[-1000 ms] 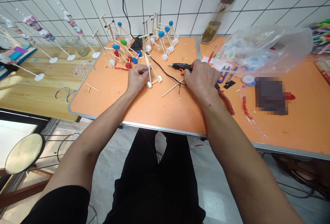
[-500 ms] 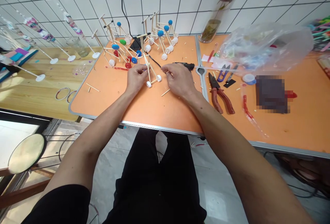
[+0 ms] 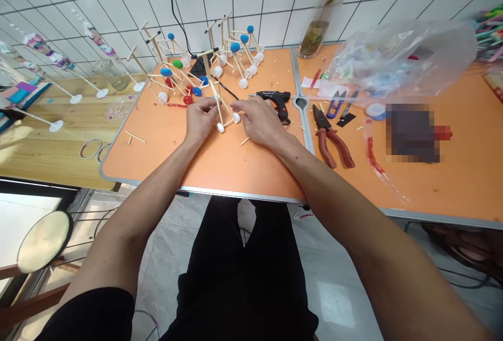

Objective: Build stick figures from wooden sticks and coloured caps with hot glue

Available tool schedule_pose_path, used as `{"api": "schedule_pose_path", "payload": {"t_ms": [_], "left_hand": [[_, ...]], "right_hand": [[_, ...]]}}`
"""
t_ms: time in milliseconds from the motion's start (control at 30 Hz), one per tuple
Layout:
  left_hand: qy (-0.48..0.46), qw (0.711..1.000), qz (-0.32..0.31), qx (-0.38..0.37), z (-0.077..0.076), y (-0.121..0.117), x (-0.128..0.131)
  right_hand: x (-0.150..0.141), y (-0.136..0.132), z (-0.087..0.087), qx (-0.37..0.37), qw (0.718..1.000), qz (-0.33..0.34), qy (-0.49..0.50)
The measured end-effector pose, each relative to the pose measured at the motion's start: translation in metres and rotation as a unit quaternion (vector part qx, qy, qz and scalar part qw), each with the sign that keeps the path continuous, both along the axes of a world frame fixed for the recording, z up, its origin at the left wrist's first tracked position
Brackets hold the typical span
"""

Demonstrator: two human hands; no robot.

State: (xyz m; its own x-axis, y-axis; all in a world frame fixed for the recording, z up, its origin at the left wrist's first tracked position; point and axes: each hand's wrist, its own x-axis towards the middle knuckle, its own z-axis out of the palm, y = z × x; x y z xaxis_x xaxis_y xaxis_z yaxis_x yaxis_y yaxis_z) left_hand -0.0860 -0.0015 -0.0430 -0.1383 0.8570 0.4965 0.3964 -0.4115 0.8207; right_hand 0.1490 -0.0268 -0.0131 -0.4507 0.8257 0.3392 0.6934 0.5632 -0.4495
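A small model of wooden sticks (image 3: 225, 111) with white cap wheels at its lower end stands on the orange table between my hands. My left hand (image 3: 201, 121) is closed in a pinch on its left side, holding it near the upright sticks. Reaching in from the right, my right hand (image 3: 262, 122) has its index finger stretched out towards the model's side, with the thumb lower and apart. Whether that fingertip touches the sticks, I cannot tell. Just beyond the right hand lies a black glue gun (image 3: 277, 101), and a loose stick (image 3: 245, 141) is beside its wrist.
Similar stick models with blue caps (image 3: 234, 47) stand at the back near the tiled wall. Right of my arm are pliers (image 3: 332, 139), purple snips (image 3: 336, 104), a plastic bag (image 3: 401, 63) and a tall bottle (image 3: 316, 34). Decorated rods (image 3: 65, 81) stand on the left.
My right hand has moved in to the model and its index finger has extended. More of the glue gun shows behind it. The view has shifted slightly; my left hand keeps its hold.
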Motion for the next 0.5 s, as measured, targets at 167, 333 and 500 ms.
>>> {"api": "schedule_pose_path", "payload": {"t_ms": [167, 333, 500], "left_hand": [[0.011, 1.000, -0.001, 0.005, -0.0013, 0.0007, -0.0031], [0.012, 1.000, -0.006, 0.014, -0.0031, 0.0016, -0.0051], [0.025, 1.000, 0.003, 0.014, -0.0020, 0.0007, -0.0052]], "right_hand": [[-0.0006, 0.0012, -0.0009, 0.001, 1.000, 0.006, -0.006], [-0.0015, 0.0010, 0.0001, 0.001, 1.000, 0.005, -0.005], [-0.0016, 0.0000, 0.0010, 0.002, 1.000, 0.007, -0.007]]}}
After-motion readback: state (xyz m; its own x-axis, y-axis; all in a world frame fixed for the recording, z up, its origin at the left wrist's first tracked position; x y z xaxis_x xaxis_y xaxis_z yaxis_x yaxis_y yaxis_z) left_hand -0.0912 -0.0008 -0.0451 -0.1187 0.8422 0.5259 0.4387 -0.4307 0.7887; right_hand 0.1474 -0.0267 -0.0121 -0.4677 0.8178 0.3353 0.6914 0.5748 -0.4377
